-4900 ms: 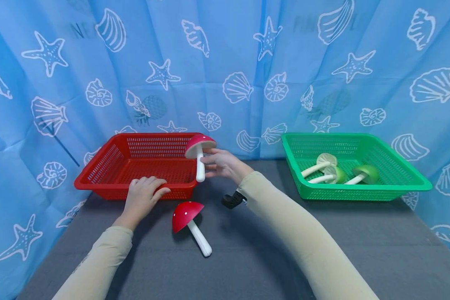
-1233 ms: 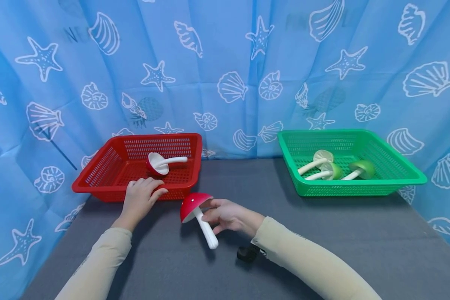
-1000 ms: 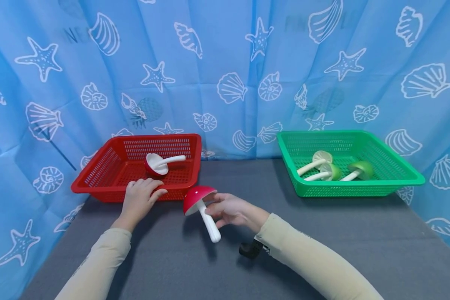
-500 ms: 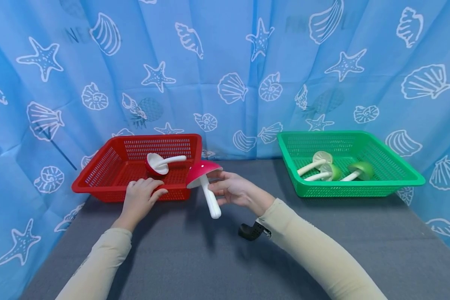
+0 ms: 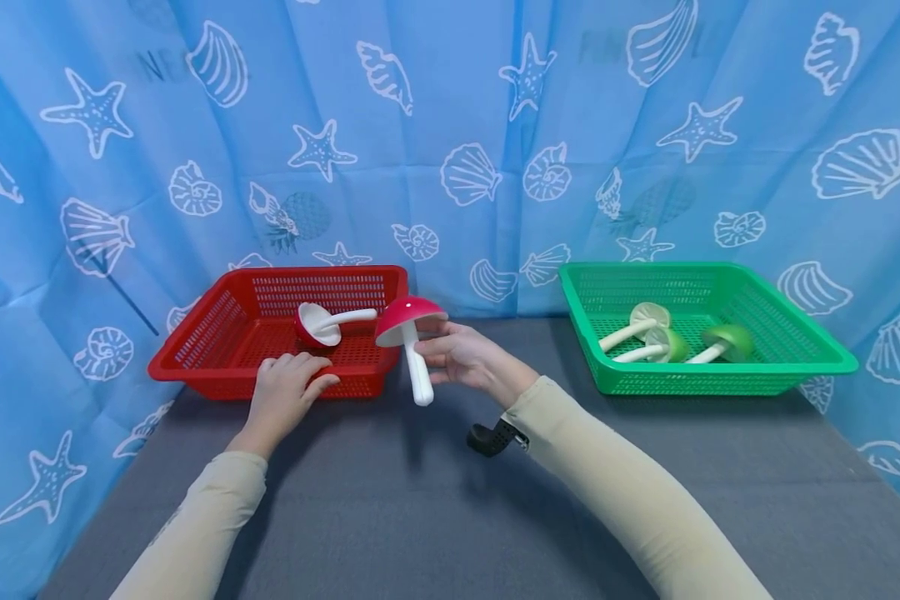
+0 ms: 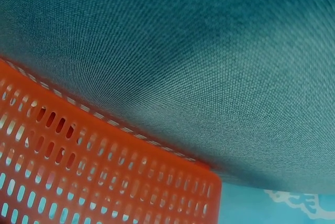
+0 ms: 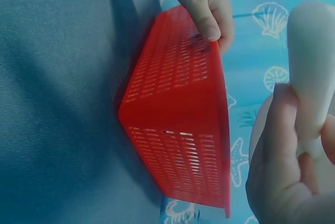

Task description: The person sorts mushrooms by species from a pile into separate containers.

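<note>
My right hand (image 5: 468,358) pinches the white stem of a red toy mushroom (image 5: 412,321), its white-spotted cap upward and the stem hanging down. It is held above the table at the right front corner of the red basket (image 5: 217,375), its cap overlapping the rim in the head view. From the right wrist, the pale stem (image 7: 312,51) shows large between the fingers. My left hand (image 5: 285,392) grips the front rim of that basket, thumb outside. A second red mushroom (image 5: 318,325) lies inside on its side, stem pointing right. The left wrist view shows the basket's slotted wall (image 6: 120,166).
On the right stands a green basket (image 5: 720,379) with three green-capped mushrooms (image 5: 731,342) in it. Both baskets rest on a dark grey cloth (image 5: 390,517), close to a blue curtain (image 5: 480,100) with sea shapes. A black strap device (image 5: 489,439) hangs under my right wrist.
The other red mushroom has passed from my right hand into the red basket. My right hand has since raised this one off the table toward the basket's corner. The left hand stays put.
</note>
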Available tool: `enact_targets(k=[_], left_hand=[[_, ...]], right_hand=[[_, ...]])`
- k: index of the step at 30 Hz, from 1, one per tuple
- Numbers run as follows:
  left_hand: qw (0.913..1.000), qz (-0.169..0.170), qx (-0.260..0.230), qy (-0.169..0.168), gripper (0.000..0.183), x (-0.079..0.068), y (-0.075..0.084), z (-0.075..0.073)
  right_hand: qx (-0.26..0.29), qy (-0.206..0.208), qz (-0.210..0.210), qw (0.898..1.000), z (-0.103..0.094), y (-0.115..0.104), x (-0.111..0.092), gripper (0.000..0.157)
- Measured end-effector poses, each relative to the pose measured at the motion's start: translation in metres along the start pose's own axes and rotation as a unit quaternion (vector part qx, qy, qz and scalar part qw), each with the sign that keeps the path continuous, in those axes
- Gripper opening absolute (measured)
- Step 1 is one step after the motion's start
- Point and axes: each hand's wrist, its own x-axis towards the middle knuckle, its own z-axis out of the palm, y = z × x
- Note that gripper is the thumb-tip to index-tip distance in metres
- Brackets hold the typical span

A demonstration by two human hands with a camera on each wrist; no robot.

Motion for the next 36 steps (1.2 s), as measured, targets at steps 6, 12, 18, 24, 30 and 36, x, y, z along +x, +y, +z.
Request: enact_targets(k=[6, 12, 18, 24, 30, 36], left_hand=[[1.0, 0.0, 0.0, -0.004, 0.038, 0.0, -0.002, 0.001], [1.0, 0.0, -0.001, -0.004, 0.039, -0.001, -0.003, 0.0], [1.0, 0.002, 0.002, 0.001, 0.039, -0.002, -0.002, 0.0], [1.0, -0.002, 0.006, -0.001, 0.04, -0.001, -0.001, 0.0], [1.0, -0.004, 0.004, -0.007, 0.041, 0.001, 0.001, 0.0], [0.9999, -0.011, -0.006, -0.007, 0.039, 0.002, 0.001, -0.001]], right_hand=[[0.011, 0.014, -0.011, 1.0, 0.009, -0.006, 0.012, 0.044], [0.032, 0.019, -0.019, 0.999, 0.022, -0.011, 0.021, 0.045], [0.041, 0.045, -0.024, 0.998, 0.035, -0.015, 0.031, 0.046], [0.035, 0.077, -0.031, 0.996, 0.041, -0.016, 0.043, 0.051], [0.009, 0.08, -0.041, 0.996, 0.041, -0.018, 0.05, 0.05], [-0.04, 0.068, -0.039, 0.996, 0.039, -0.02, 0.05, 0.047]])
